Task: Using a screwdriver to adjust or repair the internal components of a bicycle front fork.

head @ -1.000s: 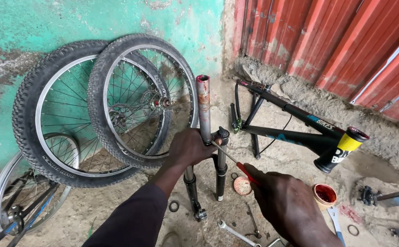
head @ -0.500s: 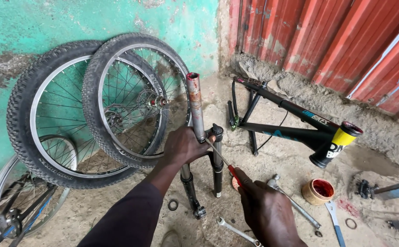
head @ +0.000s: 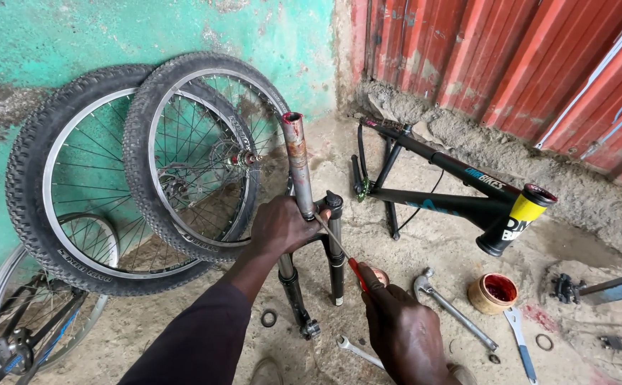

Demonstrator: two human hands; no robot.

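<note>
bicycle (head: 26, 328) cut off bottom-left, screwdriver (head: 339, 246) tip hidden

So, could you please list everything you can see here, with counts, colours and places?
suspension fork: one, rusty steerer, dark legs, upright at centre
screwdriver: one, red handle, tip at the fork crown
wheels: two with black tyres, against the green wall; a third rim at lower left
bike frame: one, black with yellow head tube, by the red corrugated wall
hammer: one, metal, on the ground
tub: one, red inside, right of the hammer
spanners: two, on the ground, one blue
left hand: gripping the fork
right hand: holding the screwdriver
</note>
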